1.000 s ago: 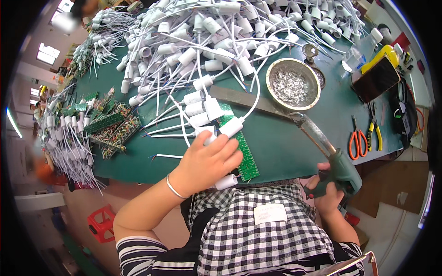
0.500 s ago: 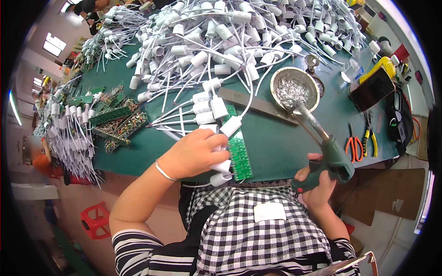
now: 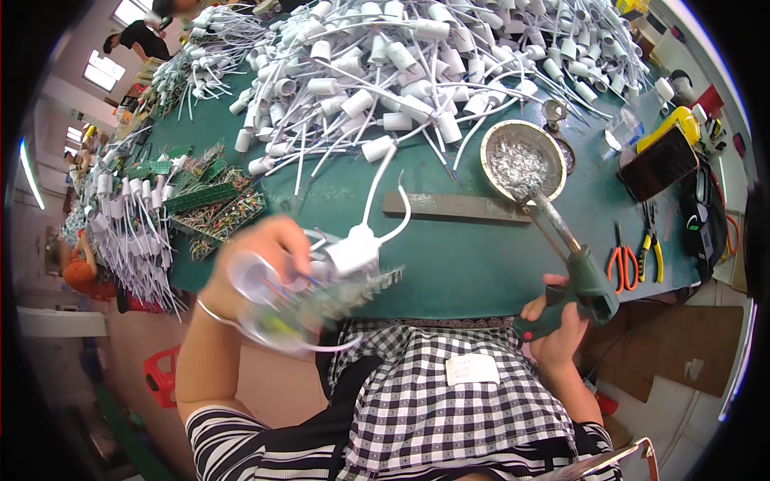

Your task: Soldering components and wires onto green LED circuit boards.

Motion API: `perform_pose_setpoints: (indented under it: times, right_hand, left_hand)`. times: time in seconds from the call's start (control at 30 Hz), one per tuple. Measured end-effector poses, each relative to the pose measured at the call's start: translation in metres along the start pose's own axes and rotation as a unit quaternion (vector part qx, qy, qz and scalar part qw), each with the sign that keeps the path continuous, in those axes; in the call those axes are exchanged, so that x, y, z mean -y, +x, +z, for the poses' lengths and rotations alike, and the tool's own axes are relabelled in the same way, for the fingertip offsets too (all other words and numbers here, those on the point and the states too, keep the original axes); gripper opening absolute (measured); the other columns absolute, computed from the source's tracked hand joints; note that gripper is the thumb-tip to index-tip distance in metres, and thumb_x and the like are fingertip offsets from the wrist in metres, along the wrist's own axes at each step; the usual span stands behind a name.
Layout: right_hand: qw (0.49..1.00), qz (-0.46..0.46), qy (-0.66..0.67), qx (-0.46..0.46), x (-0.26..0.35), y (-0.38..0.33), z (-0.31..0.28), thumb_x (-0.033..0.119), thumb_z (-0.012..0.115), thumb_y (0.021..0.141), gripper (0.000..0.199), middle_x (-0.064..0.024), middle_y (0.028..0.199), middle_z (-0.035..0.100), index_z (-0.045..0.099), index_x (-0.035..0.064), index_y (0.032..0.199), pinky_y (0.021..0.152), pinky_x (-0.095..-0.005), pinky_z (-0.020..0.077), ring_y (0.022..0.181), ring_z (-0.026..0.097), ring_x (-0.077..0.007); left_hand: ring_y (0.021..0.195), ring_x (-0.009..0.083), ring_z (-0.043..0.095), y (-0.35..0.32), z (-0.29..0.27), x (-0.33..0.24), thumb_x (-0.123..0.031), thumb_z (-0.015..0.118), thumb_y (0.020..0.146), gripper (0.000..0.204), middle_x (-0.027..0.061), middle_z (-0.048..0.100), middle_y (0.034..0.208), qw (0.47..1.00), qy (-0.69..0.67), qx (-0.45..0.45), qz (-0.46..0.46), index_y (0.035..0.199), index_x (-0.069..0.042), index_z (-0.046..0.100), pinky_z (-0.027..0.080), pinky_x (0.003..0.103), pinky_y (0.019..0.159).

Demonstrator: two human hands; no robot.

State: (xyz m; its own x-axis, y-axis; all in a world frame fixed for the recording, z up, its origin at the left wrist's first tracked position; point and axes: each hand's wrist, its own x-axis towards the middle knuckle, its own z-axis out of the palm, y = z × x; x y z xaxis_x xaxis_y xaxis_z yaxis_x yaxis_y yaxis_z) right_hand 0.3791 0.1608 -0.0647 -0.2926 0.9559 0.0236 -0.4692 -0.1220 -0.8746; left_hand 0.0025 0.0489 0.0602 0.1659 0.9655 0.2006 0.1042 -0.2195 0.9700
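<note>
My left hand (image 3: 269, 244), blurred by motion, is closed round a bunch of white lamp holders (image 3: 353, 252) with white cables. A green circuit board (image 3: 365, 290) hangs from the bunch, smeared by the movement. All of it is lifted over the near edge of the table. On the right, my right hand (image 3: 560, 337) grips the green handle of a pistol-shaped soldering iron (image 3: 591, 284). Its metal shaft slants up and left to the near rim of a round bowl (image 3: 489, 178), which holds silvery metal pieces. The exact place of the tip is hard to make out.
A grey metal bar (image 3: 453, 207) lies left of the bowl. Behind is a large heap of lamp holders (image 3: 377, 60); green boards (image 3: 208, 200) are piled at left. Orange-handled pliers (image 3: 622, 266) and yellow-handled cutters (image 3: 651, 256) lie right, near a dark box-shaped thing (image 3: 662, 160).
My left hand has picked the lamp holders and circuit board up off the table by the bar and swung them left and toward me. The right hand and soldering iron stay nearly in place.
</note>
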Motion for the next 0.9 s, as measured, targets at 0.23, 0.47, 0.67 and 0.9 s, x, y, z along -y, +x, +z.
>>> perform_pose_setpoints:
  times: [0.23, 0.47, 0.67, 0.9]
  right_hand:
    - [1.000, -0.011, 0.008, -0.008, -0.015, -0.003, -0.013, 0.033, 0.050, 0.097, 0.046, -0.0134, 0.120, 0.055, 0.041, 0.0014, 0.129, 0.060, -0.0350, 0.0483, 0.062, 0.054, -0.0160]
    - [0.998, -0.023, -0.007, -0.050, -0.018, 0.003, -0.006, 0.034, 0.053, 0.097, 0.051, -0.0145, 0.124, 0.053, 0.037, 0.0014, 0.133, 0.059, -0.0332, 0.0479, 0.063, 0.055, -0.0159]
    - [0.997, -0.035, -0.044, -0.046, -0.021, 0.007, -0.011, 0.033, 0.043, 0.102, 0.041, -0.0077, 0.124, 0.055, 0.042, 0.0046, 0.131, 0.064, -0.0277, 0.0454, 0.065, 0.049, -0.0111]
    - [0.989, -0.059, -0.049, -0.123, -0.018, 0.004, -0.001, 0.032, 0.047, 0.100, 0.045, -0.0123, 0.126, 0.052, 0.038, 0.0039, 0.132, 0.059, -0.0275, 0.0463, 0.062, 0.052, -0.0120]
  left_hand:
    - [0.092, 0.0255, 0.062, -0.022, -0.105, -0.074, -0.016, 0.074, 0.084, 0.037, 0.0144, 0.054, 0.111, 0.967, -0.053, -0.162, 0.191, 0.111, -0.004, 0.053, 0.053, 0.038, 0.082]
    - [0.100, 0.0220, 0.061, -0.177, -0.178, -0.203, -0.019, 0.073, 0.086, 0.041, 0.0127, 0.057, 0.110, 0.771, 0.308, -0.506, 0.236, 0.118, -0.003, 0.052, 0.051, 0.035, 0.087]
    - [0.107, 0.0188, 0.059, -0.170, -0.265, -0.288, -0.011, 0.068, 0.084, 0.044, 0.0056, 0.062, 0.119, 0.434, 0.726, -0.526, 0.087, 0.126, -0.006, 0.056, 0.047, 0.031, 0.092]
    - [0.141, 0.0315, 0.029, -0.192, -0.377, -0.144, -0.015, 0.066, 0.077, 0.070, 0.0011, 0.029, 0.154, 0.185, 0.862, -0.301, -0.364, 0.140, -0.035, 0.043, 0.028, 0.062, 0.107]
